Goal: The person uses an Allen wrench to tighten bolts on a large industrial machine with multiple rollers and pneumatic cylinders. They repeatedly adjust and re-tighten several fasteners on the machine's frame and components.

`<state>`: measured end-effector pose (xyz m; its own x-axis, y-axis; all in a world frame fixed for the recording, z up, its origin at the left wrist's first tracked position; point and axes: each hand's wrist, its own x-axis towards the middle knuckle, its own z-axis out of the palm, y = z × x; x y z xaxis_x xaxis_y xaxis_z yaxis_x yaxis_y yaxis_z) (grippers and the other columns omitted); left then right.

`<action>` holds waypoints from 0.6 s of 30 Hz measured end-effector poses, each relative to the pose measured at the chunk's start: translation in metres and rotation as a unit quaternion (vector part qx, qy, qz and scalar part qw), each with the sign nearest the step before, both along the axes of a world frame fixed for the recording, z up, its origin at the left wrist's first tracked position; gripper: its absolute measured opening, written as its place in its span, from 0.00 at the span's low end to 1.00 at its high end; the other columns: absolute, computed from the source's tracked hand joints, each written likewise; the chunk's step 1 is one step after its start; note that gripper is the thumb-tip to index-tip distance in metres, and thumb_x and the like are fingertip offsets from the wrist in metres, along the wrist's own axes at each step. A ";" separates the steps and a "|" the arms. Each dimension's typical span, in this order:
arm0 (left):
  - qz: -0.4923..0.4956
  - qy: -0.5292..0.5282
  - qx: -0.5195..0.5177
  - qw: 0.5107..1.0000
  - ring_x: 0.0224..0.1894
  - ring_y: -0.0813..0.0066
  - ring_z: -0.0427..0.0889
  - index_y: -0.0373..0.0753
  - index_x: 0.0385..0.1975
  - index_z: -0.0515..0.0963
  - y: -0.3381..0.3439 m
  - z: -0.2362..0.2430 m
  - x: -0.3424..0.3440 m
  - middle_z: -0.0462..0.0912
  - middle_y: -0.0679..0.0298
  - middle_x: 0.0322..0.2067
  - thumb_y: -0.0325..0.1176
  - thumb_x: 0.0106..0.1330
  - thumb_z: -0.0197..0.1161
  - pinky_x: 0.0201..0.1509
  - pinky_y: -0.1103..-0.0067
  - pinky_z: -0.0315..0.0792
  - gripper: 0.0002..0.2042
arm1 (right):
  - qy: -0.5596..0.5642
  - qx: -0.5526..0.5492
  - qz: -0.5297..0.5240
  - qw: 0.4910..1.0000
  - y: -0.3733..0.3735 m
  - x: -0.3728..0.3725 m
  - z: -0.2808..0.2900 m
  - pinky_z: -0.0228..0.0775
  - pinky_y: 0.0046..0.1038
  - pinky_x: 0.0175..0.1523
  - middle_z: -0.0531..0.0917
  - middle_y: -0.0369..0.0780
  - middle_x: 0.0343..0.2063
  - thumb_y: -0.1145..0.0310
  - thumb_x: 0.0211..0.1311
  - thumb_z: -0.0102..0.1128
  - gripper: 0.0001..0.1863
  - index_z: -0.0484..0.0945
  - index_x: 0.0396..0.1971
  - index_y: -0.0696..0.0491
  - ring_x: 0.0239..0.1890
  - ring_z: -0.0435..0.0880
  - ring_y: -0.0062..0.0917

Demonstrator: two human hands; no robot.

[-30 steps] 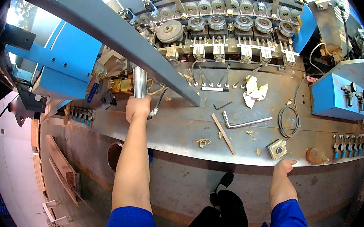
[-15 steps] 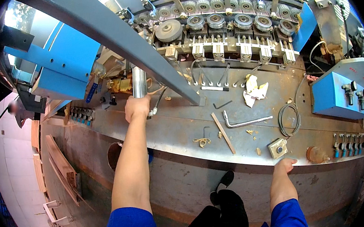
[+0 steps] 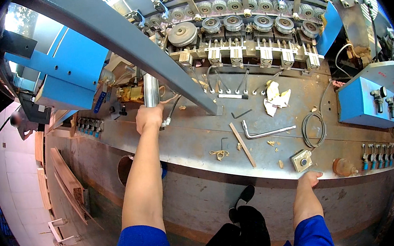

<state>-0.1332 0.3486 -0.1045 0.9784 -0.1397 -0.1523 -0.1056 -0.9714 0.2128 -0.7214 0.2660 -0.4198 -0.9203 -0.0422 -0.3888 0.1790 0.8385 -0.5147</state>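
Note:
My left hand (image 3: 149,118) is closed around the lower end of a shiny metal cylinder (image 3: 151,92), which stands beside a slanting grey beam (image 3: 153,56). A fitting with a dark hose (image 3: 173,108) sits just right of that hand. At the front of the metal table (image 3: 199,144), my right hand (image 3: 310,179) grips the edge, thumb on top and the other fingers mostly hidden. Close above it is a small metal block with a round black button (image 3: 301,161). To its right lies a brownish translucent bottle (image 3: 343,167).
A socket wrench (image 3: 269,131), a hex key (image 3: 241,114), a thin wooden strip (image 3: 242,145), crumpled paper (image 3: 277,98) and a coiled cable (image 3: 314,130) lie on the table. A row of rollers (image 3: 263,23) runs along the back. Blue housings (image 3: 366,101) stand at the right and left.

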 end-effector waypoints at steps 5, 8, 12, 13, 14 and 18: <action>-0.008 -0.003 0.000 1.000 0.54 0.53 0.85 0.38 0.52 0.80 0.001 -0.001 0.001 0.86 0.50 0.51 0.52 0.54 0.66 0.57 0.63 0.77 0.29 | -0.002 0.006 0.001 1.000 -0.002 -0.001 0.001 0.65 0.48 0.68 0.79 0.62 0.55 0.36 0.71 0.40 0.45 0.78 0.54 0.70 0.59 0.78 0.57; -0.008 -0.002 -0.001 1.000 0.54 0.53 0.85 0.38 0.53 0.80 0.000 0.001 -0.002 0.86 0.50 0.51 0.53 0.55 0.66 0.57 0.63 0.77 0.30 | 0.002 0.014 0.001 1.000 -0.001 0.000 0.003 0.66 0.47 0.68 0.80 0.61 0.55 0.36 0.71 0.39 0.44 0.79 0.54 0.69 0.59 0.78 0.56; -0.008 0.006 0.000 1.000 0.54 0.53 0.85 0.38 0.53 0.79 0.004 -0.002 0.003 0.85 0.50 0.51 0.54 0.55 0.67 0.57 0.63 0.77 0.31 | 0.000 0.019 -0.012 1.000 -0.001 0.004 0.004 0.67 0.45 0.67 0.81 0.59 0.54 0.37 0.71 0.36 0.44 0.81 0.52 0.69 0.59 0.79 0.54; -0.008 0.005 0.001 1.000 0.54 0.53 0.84 0.38 0.53 0.79 0.004 -0.002 0.003 0.85 0.51 0.51 0.55 0.55 0.67 0.57 0.63 0.77 0.31 | -0.004 0.015 -0.019 1.000 -0.001 0.003 0.002 0.67 0.45 0.67 0.81 0.59 0.54 0.37 0.71 0.36 0.44 0.81 0.52 0.68 0.59 0.79 0.54; -0.009 0.005 0.001 1.000 0.54 0.53 0.84 0.38 0.54 0.79 0.004 -0.002 0.003 0.85 0.51 0.51 0.55 0.55 0.68 0.57 0.63 0.77 0.31 | 0.003 0.012 -0.020 1.000 -0.001 0.001 0.000 0.67 0.45 0.67 0.81 0.59 0.54 0.37 0.71 0.37 0.44 0.80 0.52 0.68 0.59 0.79 0.54; -0.003 0.006 0.002 1.000 0.55 0.53 0.84 0.38 0.54 0.79 0.002 -0.002 0.002 0.85 0.51 0.52 0.55 0.55 0.68 0.58 0.63 0.76 0.32 | 0.012 0.013 -0.010 1.000 -0.001 -0.002 -0.008 0.68 0.44 0.67 0.81 0.60 0.54 0.37 0.72 0.37 0.44 0.80 0.52 0.69 0.58 0.79 0.54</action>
<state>-0.1315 0.3508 -0.1063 0.9755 -0.1452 -0.1654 -0.1091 -0.9717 0.2096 -0.7237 0.2654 -0.4281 -0.9300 -0.0135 -0.3673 0.1843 0.8475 -0.4978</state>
